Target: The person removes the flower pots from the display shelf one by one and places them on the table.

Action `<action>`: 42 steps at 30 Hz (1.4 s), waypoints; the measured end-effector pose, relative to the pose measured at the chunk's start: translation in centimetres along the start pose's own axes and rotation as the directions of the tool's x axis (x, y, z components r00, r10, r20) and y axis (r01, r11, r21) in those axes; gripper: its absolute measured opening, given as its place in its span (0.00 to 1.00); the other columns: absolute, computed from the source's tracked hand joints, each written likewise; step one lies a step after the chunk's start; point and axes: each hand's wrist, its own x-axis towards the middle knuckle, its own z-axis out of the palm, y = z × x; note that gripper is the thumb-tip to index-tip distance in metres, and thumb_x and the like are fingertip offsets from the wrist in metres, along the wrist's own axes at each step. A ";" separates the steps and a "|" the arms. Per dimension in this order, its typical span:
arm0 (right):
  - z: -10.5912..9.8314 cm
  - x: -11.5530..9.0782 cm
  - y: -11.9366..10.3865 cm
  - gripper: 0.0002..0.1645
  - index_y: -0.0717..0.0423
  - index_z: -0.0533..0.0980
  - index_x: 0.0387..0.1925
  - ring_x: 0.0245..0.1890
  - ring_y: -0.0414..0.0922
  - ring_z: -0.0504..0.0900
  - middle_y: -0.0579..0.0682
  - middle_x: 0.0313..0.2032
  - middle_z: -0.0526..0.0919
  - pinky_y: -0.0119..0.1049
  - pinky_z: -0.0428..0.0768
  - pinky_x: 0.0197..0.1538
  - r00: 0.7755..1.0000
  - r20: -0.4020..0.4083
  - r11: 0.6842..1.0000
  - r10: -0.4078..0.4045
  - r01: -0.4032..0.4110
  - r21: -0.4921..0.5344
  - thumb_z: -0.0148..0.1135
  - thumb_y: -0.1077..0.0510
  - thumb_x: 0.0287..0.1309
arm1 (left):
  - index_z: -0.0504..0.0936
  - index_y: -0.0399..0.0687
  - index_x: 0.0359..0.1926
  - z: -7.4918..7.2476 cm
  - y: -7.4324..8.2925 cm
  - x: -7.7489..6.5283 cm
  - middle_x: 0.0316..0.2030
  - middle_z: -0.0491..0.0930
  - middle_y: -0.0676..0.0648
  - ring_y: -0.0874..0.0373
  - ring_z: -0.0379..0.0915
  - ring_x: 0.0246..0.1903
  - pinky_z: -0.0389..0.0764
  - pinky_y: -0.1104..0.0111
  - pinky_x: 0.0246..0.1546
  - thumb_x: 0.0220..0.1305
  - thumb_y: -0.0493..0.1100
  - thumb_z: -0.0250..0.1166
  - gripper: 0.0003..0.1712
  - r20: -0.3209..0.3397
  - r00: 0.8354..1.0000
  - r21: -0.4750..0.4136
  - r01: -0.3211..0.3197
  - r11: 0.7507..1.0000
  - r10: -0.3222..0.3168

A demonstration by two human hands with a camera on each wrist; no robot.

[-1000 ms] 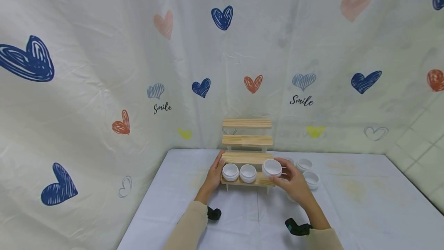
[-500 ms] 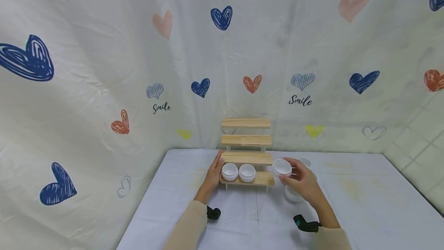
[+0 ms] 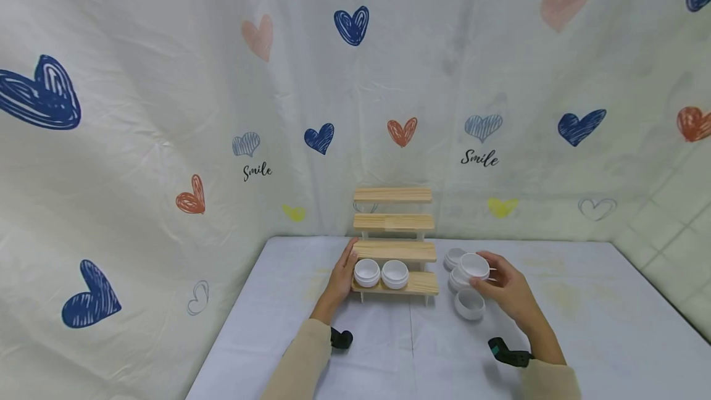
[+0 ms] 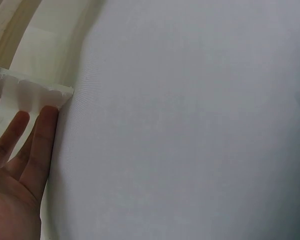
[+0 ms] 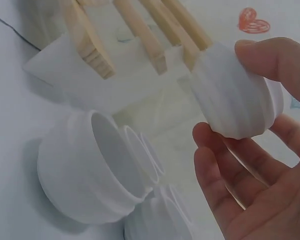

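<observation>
A four-step wooden stand (image 3: 395,252) with pale supports stands at the back of the table. My left hand (image 3: 337,279) is at its left side; in the left wrist view straight fingers (image 4: 42,145) touch the whitish side support (image 4: 32,90). Two small white pots (image 3: 367,273) sit on the left and middle of the lowest step. To the right of the stand, my right hand (image 3: 510,292) pinches another white pot (image 5: 235,95), ribbed outside, between thumb and fingers. It is held above several similar pots, among them a nearer one (image 3: 469,305); the hand may hide others.
The table (image 3: 589,313) has a white cover. Behind it hangs a pale curtain (image 3: 422,79) printed with hearts, close to the stand's back. A black wrist camera (image 3: 508,354) sits at the right wrist.
My right hand has moved the pot rightward, from over the lowest step's right end to above the other pots. My left hand stays at the stand's side.
</observation>
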 end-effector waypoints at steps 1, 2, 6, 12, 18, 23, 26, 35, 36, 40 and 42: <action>-0.2 0.0 0.1 0.37 0.54 0.68 0.71 0.47 0.28 0.80 0.42 0.55 0.77 0.24 0.81 0.47 1.000 0.003 1.000 0.002 -0.002 0.006 0.70 0.53 0.65 | 0.57 0.63 0.80 -0.1 0.3 0.0 0.79 0.56 0.42 0.41 0.47 0.79 0.47 0.42 0.78 0.83 0.54 0.44 0.29 0.008 1.000 0.000 0.004 1.000 -0.004; -0.4 -0.1 0.2 0.37 0.54 0.67 0.71 0.47 0.28 0.81 0.41 0.55 0.77 0.25 0.81 0.47 1.000 0.006 1.000 0.004 -0.004 0.011 0.70 0.53 0.65 | 0.57 0.61 0.80 -0.2 0.8 -0.2 0.79 0.56 0.41 0.40 0.47 0.79 0.48 0.41 0.78 0.83 0.53 0.44 0.29 0.018 1.000 0.001 0.006 1.000 -0.006; -1.0 -0.4 0.6 0.39 0.56 0.67 0.72 0.46 0.29 0.81 0.37 0.55 0.78 0.25 0.81 0.47 1.000 0.010 1.000 0.024 -0.024 0.018 0.71 0.54 0.64 | 0.56 0.57 0.80 -0.7 2.7 -1.0 0.79 0.55 0.40 0.39 0.47 0.79 0.50 0.41 0.77 0.84 0.51 0.44 0.29 0.060 0.998 0.001 0.016 1.000 -0.016; -1.9 -0.9 1.5 0.39 0.57 0.67 0.72 0.44 0.30 0.81 0.32 0.52 0.77 0.26 0.82 0.45 0.999 0.003 0.998 0.054 -0.054 0.020 0.71 0.54 0.64 | 0.57 0.58 0.80 -0.8 3.6 -1.6 0.79 0.56 0.40 0.38 0.47 0.79 0.49 0.40 0.77 0.83 0.51 0.45 0.29 0.058 0.998 -0.005 0.025 1.000 -0.024; -2.6 -1.3 2.9 0.39 0.61 0.66 0.71 0.43 0.28 0.81 0.27 0.50 0.78 0.25 0.81 0.44 0.999 -0.010 0.997 0.054 -0.053 0.053 0.71 0.58 0.63 | 0.57 0.60 0.80 -0.4 1.7 -0.7 0.79 0.55 0.40 0.40 0.46 0.79 0.48 0.41 0.77 0.84 0.52 0.44 0.29 0.040 0.999 -0.005 0.015 1.000 -0.015; -3.0 -1.5 3.4 0.38 0.62 0.66 0.70 0.43 0.27 0.81 0.25 0.49 0.78 0.24 0.80 0.44 0.998 -0.010 0.997 0.059 -0.058 0.059 0.71 0.60 0.62 | 0.57 0.68 0.79 0.1 0.1 -0.2 0.79 0.57 0.44 0.42 0.47 0.80 0.47 0.42 0.78 0.82 0.58 0.44 0.29 -0.003 1.000 -0.003 -0.002 1.000 0.002; -3.3 -1.7 3.5 0.38 0.61 0.67 0.70 0.43 0.27 0.81 0.24 0.49 0.78 0.24 0.80 0.44 0.997 -0.004 0.996 0.071 -0.070 0.050 0.71 0.59 0.63 | 0.58 0.69 0.79 0.1 0.1 -0.3 0.79 0.58 0.45 0.43 0.49 0.79 0.48 0.43 0.78 0.82 0.59 0.44 0.29 -0.009 1.000 -0.003 -0.005 1.000 0.005; -4.0 -2.1 4.2 0.38 0.60 0.67 0.70 0.44 0.28 0.80 0.24 0.48 0.77 0.27 0.80 0.45 0.991 0.045 0.992 0.125 -0.125 -0.004 0.71 0.56 0.63 | 0.56 0.66 0.80 0.1 0.0 -0.2 0.79 0.56 0.44 0.42 0.47 0.80 0.47 0.42 0.78 0.83 0.56 0.43 0.29 -0.002 1.000 -0.006 -0.015 1.000 0.015; -4.0 -2.1 4.3 0.38 0.60 0.67 0.70 0.44 0.29 0.80 0.25 0.48 0.77 0.28 0.80 0.45 0.990 0.053 0.991 0.132 -0.132 -0.008 0.71 0.55 0.63 | 0.56 0.66 0.80 0.1 -0.1 -0.2 0.79 0.56 0.44 0.42 0.47 0.80 0.47 0.42 0.78 0.83 0.56 0.43 0.29 0.000 1.000 -0.009 -0.016 1.000 0.016; -4.2 -2.3 4.6 0.38 0.59 0.67 0.70 0.45 0.29 0.80 0.25 0.49 0.77 0.29 0.80 0.44 0.986 0.075 0.989 0.146 -0.145 -0.021 0.71 0.55 0.63 | 0.56 0.67 0.80 0.1 -0.2 -0.1 0.79 0.57 0.45 0.43 0.48 0.80 0.48 0.43 0.78 0.83 0.57 0.43 0.29 0.006 1.000 -0.006 -0.023 1.000 0.023; -4.3 -2.4 4.8 0.38 0.59 0.67 0.70 0.45 0.29 0.80 0.25 0.49 0.77 0.29 0.80 0.44 0.985 0.086 0.988 0.152 -0.150 -0.023 0.71 0.55 0.63 | 0.57 0.68 0.80 0.0 -0.2 -0.1 0.79 0.57 0.46 0.44 0.49 0.80 0.49 0.44 0.78 0.82 0.58 0.43 0.29 0.004 1.000 -0.001 -0.021 1.000 0.021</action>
